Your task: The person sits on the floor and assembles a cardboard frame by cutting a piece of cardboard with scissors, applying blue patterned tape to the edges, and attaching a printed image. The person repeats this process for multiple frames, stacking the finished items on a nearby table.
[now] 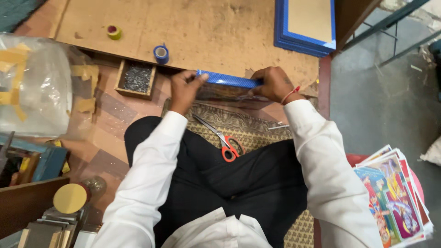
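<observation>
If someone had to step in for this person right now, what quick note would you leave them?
Left hand grips the left end of the blue-edged picture frame; right hand grips its right end, frame held on edge against the brown board.
Red-handled scissors lie on the lap. Blue tape roll sits on the board, a small box of nails just below it. More blue frames are stacked at top right, colourful prints at lower right.
Work on the held frame looks unfinished.
</observation>
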`<state>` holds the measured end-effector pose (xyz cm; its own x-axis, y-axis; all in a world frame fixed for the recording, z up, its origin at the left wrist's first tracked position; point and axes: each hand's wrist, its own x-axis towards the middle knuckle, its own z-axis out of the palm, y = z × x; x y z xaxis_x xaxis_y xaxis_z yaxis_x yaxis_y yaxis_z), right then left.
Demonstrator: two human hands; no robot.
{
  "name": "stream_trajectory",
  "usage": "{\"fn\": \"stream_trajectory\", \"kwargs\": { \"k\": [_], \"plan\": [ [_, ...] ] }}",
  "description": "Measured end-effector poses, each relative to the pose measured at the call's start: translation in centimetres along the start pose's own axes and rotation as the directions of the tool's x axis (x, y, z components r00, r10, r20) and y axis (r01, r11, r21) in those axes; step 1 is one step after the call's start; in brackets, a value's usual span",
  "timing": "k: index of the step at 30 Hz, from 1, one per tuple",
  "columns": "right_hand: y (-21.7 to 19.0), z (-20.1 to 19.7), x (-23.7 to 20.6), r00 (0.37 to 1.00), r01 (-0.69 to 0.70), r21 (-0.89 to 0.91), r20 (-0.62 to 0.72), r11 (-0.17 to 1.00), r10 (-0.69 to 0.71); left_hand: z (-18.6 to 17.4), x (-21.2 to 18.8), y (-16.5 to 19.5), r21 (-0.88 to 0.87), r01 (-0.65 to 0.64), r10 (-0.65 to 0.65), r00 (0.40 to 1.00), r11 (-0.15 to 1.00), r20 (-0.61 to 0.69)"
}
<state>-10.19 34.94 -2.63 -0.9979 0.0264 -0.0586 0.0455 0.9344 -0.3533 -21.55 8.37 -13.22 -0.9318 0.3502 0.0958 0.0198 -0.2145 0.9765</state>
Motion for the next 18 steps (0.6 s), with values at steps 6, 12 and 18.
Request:
{"fn": "stream_trajectory", "kwargs": {
  "k": [6, 12, 18],
  "plan": [
    [5.7, -1.6, -7.1, 0.935, -0.193, 0.77, -0.043, 0.608, 0.351, -0.1, 0.9, 0.0, -0.009, 0.019, -0.019, 1.0, 1.0, 0.006],
    [8.2, 2.6, -8.6, 0.896, -0.147, 0.908, -0.046, 0.392, 0.441, 0.6, 0.3, 1.2, -0.009, 0.012, -0.013, 1.0, 1.0, -0.009],
    [8.5, 4.2, -7.5, 0.82, -0.084, 0.964, -0.078, 0.254, 0.568, 1.0, 0.0, 2.0, -0.007, 0.065, -0.065, 0.998, 0.998, -0.02]
  ]
}}
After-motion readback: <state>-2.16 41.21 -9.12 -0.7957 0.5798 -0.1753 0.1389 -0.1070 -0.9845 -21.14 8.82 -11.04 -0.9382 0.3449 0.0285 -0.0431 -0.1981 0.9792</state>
